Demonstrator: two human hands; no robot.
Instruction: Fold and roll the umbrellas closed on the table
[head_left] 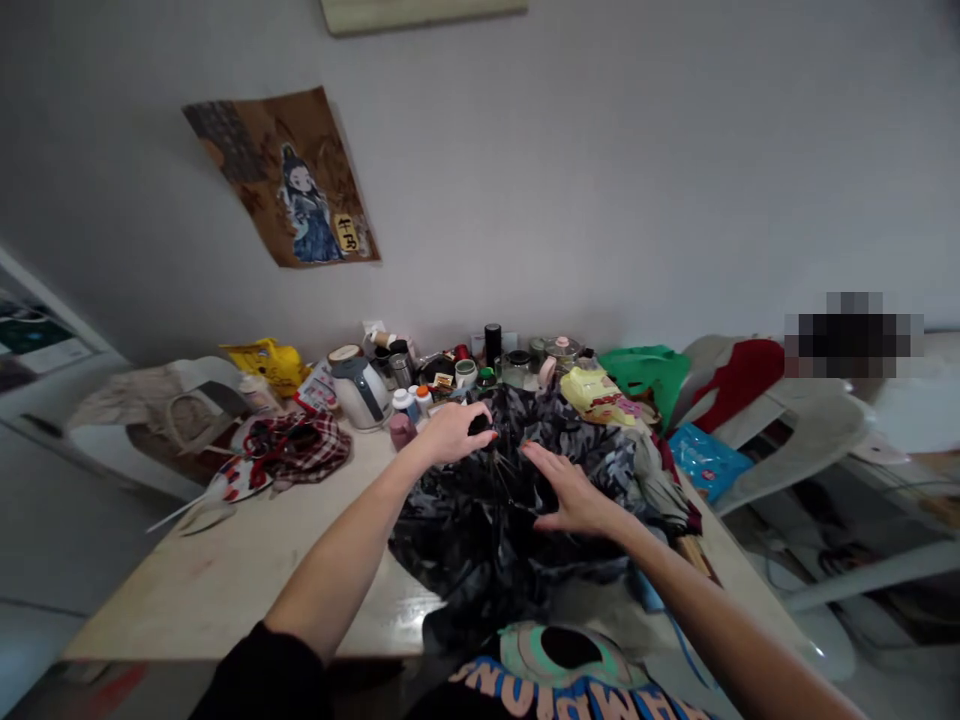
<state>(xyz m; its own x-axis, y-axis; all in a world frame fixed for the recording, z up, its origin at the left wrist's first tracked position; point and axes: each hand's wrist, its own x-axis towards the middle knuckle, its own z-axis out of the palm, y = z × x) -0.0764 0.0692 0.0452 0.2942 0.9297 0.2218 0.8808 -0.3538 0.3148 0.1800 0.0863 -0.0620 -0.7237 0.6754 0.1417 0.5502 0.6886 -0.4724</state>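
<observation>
A dark folding umbrella point(457, 530) with a grey leaf-like print lies spread in loose folds across the table in front of me. Thin metal ribs show near its middle. My left hand point(457, 432) curls its fingers and thumb round a black end of it. To the right, my right hand point(571, 492) has its fingers apart and thumb stretched out, just over or lightly touching the cloth; I cannot tell which. The umbrella's lower folds hang toward my body at the table's front edge.
A white electric kettle point(360, 388), pill bottles point(406, 404), and a black flask point(493, 345) stand along the wall. At left lies a plaid cloth point(315, 450). Yellow packaging point(596, 395), a green bag point(646, 372) and a blue packet point(709, 460) are at right, near a person point(919, 400).
</observation>
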